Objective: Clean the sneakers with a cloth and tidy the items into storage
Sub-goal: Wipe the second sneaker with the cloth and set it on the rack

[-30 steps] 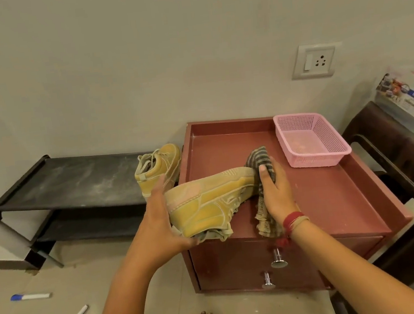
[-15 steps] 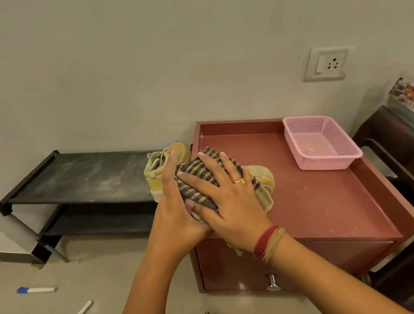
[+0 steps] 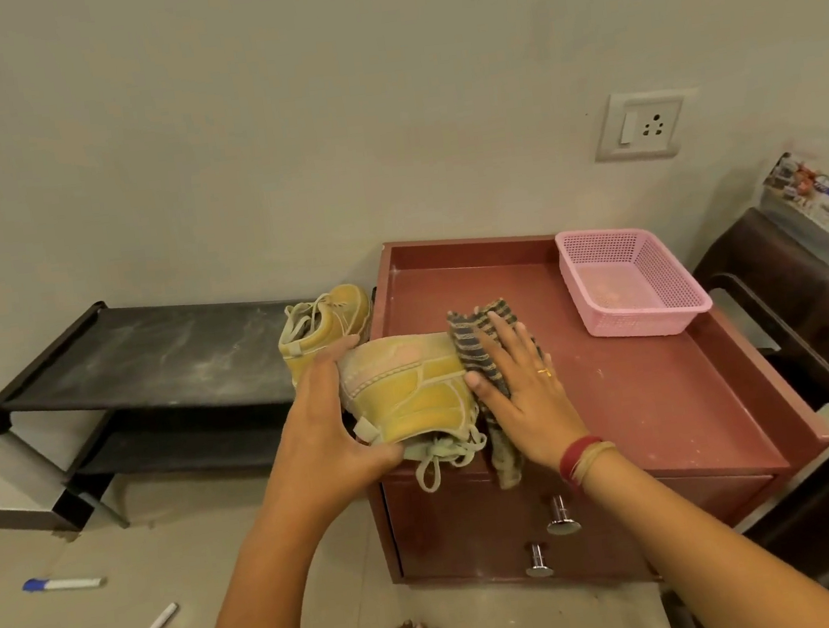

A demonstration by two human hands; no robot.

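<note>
Left hand [image 3: 322, 427] grasps the sneaker [image 3: 411, 391] on the counter [image 3: 642, 380]; right hand [image 3: 525, 394], flat with grip released, presses the cloth [image 3: 471, 353] against its side

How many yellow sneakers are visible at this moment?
2. One sneaker is gripped by the left hand over the red cabinet; the other sneaker sits on the black rack.
</note>
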